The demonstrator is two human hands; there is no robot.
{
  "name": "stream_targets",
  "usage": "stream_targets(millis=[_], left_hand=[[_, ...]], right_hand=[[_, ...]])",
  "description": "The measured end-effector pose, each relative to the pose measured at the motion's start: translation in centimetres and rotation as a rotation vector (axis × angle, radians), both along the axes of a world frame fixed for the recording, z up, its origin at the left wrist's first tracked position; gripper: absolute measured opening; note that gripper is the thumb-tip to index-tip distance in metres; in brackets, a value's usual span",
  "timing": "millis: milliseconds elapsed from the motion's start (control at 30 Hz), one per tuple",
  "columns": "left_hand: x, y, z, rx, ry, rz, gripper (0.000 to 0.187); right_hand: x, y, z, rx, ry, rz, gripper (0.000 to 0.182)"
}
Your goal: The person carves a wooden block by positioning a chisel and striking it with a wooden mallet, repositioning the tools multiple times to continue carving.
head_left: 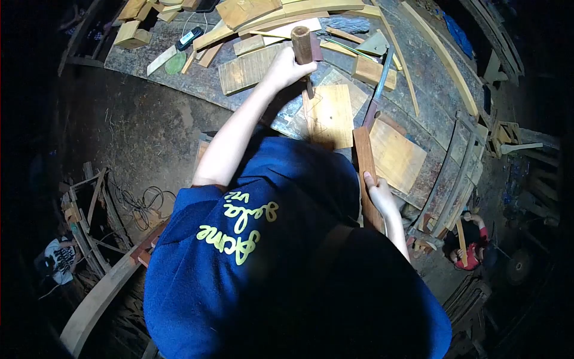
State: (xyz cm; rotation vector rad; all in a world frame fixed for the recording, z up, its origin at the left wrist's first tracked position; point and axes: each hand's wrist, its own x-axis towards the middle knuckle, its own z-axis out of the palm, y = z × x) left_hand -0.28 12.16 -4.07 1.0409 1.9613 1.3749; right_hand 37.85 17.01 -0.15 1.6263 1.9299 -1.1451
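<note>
The left hand [287, 67] is clenched around a wooden mallet [302, 45], raised toward twelve o'clock above the table [430, 78]. The right hand [378, 194], at about four o'clock, grasps the lower end of a reddish wood strip [363, 157] standing on edge. Just at the strip's ten o'clock lies a pale square board [330, 115]; another pale board [397, 157] lies at its three o'clock.

A dark, worn workbench [430, 78] carries scattered offcuts: a square pale board [330, 115] near the middle, another board [396, 157] to its right, and far-left blocks [131, 35], beside what may be a phone [189, 38].
</note>
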Motion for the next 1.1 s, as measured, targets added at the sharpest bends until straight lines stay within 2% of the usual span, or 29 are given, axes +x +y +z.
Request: stream_targets(millis=[100,167,200,267,333,400,467,600,700,800,833,867,967,1000,1067,1100], left_hand=[[0.0,0.2,-0.2,0.004,-0.005,-0.005,0.036],[0.0,0.4,-0.3,0.002,-0.04,-0.009,0.036],[0.0,0.4,-0.1,-0.013,0.001,-0.013,0.036],[0.0,0.5,-0.1,-0.029,0.042,-0.017,0.036],[0.0,0.8,-0.7,0.01,0.006,-0.031,0.036],[0.3,0.7,-0.4,0.0,0.049,-0.017,0.035],[0.5,0.7,-0.6,-0.01,0.093,0.0,0.034],[0.7,0.5,-2.2,0.099,0.092,0.06,0.033],[0.9,0.0,-1.8,0.107,0.072,0.071,0.032],[0.9,-0.3,-1.1,0.124,0.021,0.11,0.031],[0.7,-0.3,-1.0,0.127,-0.021,0.095,0.031],[0.6,-0.4,-0.9,0.131,-0.018,0.099,0.031],[-0.2,-0.7,-1.4,0.036,-0.075,0.039,0.031],[-0.6,-0.4,-1.6,0.044,-0.066,0.044,0.031],[-0.8,-0.4,-2.3,0.006,-0.062,0.027,0.03],[-0.6,-0.1,-2.7,0.076,-0.059,0.093,0.032]], right_hand=[[-0.1,0.6,1.1,-0.064,0.071,-0.006,0.071],[-0.9,2.1,1.9,0.109,-0.038,0.152,0.058],[-0.9,3.1,1.1,0.179,0.026,0.215,0.052],[-2.8,4.4,2.1,0.327,0.246,0.194,0.048],[-6.3,5.8,5.1,0.436,0.457,0.274,0.047],[-10.5,6.7,10.0,0.474,0.392,0.395,0.046],[-13.3,7.9,11.3,0.627,0.45,0.464,0.042],[-18.2,8.4,15.5,0.745,0.679,0.583,0.038],[-20.7,8.7,17.7,0.736,0.728,0.634,0.037],[-22.3,8.6,17.8,0.698,0.799,0.629,0.037],[-22.7,9.3,16.4,0.675,0.841,0.722,0.037],[-22.8,9.7,15.7,0.635,0.661,0.858,0.038],[-23.7,10.2,15.7,0.599,0.332,1.091,0.044],[-24.1,10.7,16.3,0.731,0.231,1.156,0.045],[-25.0,12.0,16.9,0.752,0.338,1.077,0.045],[-25.7,11.9,18.6,0.735,0.308,1.035,0.047]])
